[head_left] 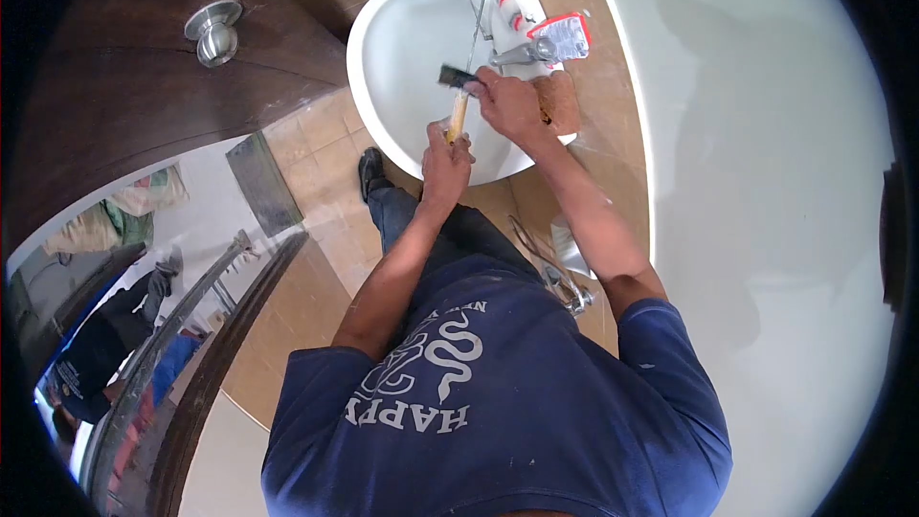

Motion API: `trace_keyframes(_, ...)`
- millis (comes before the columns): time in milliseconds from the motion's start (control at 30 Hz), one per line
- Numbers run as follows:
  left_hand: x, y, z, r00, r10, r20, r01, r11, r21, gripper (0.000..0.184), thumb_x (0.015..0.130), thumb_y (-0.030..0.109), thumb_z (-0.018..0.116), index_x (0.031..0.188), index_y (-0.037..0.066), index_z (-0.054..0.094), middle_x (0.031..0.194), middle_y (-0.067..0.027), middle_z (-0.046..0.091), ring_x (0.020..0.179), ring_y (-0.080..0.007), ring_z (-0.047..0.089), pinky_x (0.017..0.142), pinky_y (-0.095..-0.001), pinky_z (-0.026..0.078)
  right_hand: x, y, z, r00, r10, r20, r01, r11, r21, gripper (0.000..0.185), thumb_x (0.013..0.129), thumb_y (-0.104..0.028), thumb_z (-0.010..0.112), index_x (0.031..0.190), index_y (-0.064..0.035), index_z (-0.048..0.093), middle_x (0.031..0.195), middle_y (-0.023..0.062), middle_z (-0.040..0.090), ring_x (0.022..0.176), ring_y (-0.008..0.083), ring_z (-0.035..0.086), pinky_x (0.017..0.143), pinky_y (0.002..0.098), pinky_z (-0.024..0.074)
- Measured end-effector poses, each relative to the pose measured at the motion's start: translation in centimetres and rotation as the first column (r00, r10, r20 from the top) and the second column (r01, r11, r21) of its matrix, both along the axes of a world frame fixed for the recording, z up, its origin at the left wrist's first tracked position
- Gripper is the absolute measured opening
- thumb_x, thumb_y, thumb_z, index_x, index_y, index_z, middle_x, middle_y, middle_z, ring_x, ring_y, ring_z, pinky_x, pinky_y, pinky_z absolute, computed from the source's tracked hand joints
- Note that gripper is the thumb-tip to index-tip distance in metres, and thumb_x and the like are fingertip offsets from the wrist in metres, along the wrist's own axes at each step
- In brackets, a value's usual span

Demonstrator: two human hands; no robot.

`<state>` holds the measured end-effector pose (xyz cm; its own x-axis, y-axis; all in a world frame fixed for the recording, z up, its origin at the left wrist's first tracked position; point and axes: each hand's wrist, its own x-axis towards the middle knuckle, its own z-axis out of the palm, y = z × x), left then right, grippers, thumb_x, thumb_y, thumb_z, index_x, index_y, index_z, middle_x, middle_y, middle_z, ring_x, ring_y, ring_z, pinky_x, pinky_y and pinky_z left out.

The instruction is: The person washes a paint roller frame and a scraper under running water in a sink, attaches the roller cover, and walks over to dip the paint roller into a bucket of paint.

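Over the white sink (pixel 369 86), my left hand (pixel 446 168) is closed around the yellowish handle of a paintbrush (pixel 459 118). The brush's dark bristle end points up and left, toward the basin. My right hand (pixel 514 107) is closed at that dark end, its thumb and fingers pressing against it. Just beyond the right hand is the metal faucet (pixel 525 54). A brown, sponge-like block (pixel 563 103) lies on the sink's right rim, partly behind the right wrist.
Paint rollers with pink-striped covers (pixel 512 10) and a red-and-white packet (pixel 563 35) lie by the faucet. A dark door with a round knob (pixel 212 33) stands at left. Through the doorway, another person (pixel 91 359) appears beside a metal ladder (pixel 177 321).
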<state>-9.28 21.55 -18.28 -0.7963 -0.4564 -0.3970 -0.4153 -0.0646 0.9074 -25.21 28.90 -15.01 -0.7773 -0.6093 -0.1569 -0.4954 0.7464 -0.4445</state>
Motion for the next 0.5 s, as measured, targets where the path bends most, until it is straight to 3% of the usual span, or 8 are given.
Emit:
trace_keyframes(133,-0.3,-0.2,0.1,0.996,0.079,-0.032,-0.073,0.985,0.154,0.034,0.097,0.01,0.053,0.125,-0.001,0.037,0.085,-0.0117,0.063,0.069,-0.0174,0.067,0.064,-0.0308,0.056,-0.9,-0.2,2.0,0.991,-0.132,-0.012,0.132,0.991,-0.01,0.027,0.097,-0.036,0.053,0.098,-0.0099,0.058,0.07,0.0198,0.065,0.068,0.042,0.065,0.06,0.0547,0.0483)
trace_keyframes(233,-1.0,-0.7,0.8,1.0,0.001,-0.001,-0.001,0.979,0.203,0.036,0.094,0.008,0.056,0.124,-0.002,0.038,0.077,-0.0098,0.062,0.066,-0.0183,0.067,0.062,-0.0318,0.057,-1.0,-0.6,2.5,0.995,-0.099,0.032,0.098,0.994,0.041,0.028,0.099,-0.037,0.05,0.1,-0.0103,0.058,0.074,0.0191,0.067,0.072,0.0416,0.065,0.063,0.0554,0.0471)
trace_keyframes(333,-1.9,-1.3,0.2,0.996,-0.068,0.05,0.036,0.878,0.478,0.031,0.095,0.015,0.056,0.118,-0.002,0.044,0.072,-0.0078,0.059,0.062,-0.0189,0.067,0.056,-0.0313,0.056,-1.2,-1.0,2.0,0.994,-0.105,-0.003,0.105,0.993,0.054,0.029,0.098,-0.035,0.052,0.098,-0.0069,0.056,0.072,0.0202,0.065,0.07,0.0424,0.065,0.063,0.0558,0.0475)
trace_keyframes(500,-3.1,-1.5,0.6,0.996,-0.073,0.056,0.023,0.79,0.613,0.034,0.101,0.033,0.047,0.106,0.0,0.052,0.064,-0.0046,0.054,0.048,-0.0166,0.056,0.044,-0.0292,0.045,-1.3,-0.7,0.4,0.985,-0.169,-0.025,0.169,0.985,-0.035,0.028,0.098,-0.032,0.053,0.098,-0.0046,0.055,0.072,0.0225,0.065,0.07,0.0444,0.064,0.063,0.0564,0.0475)
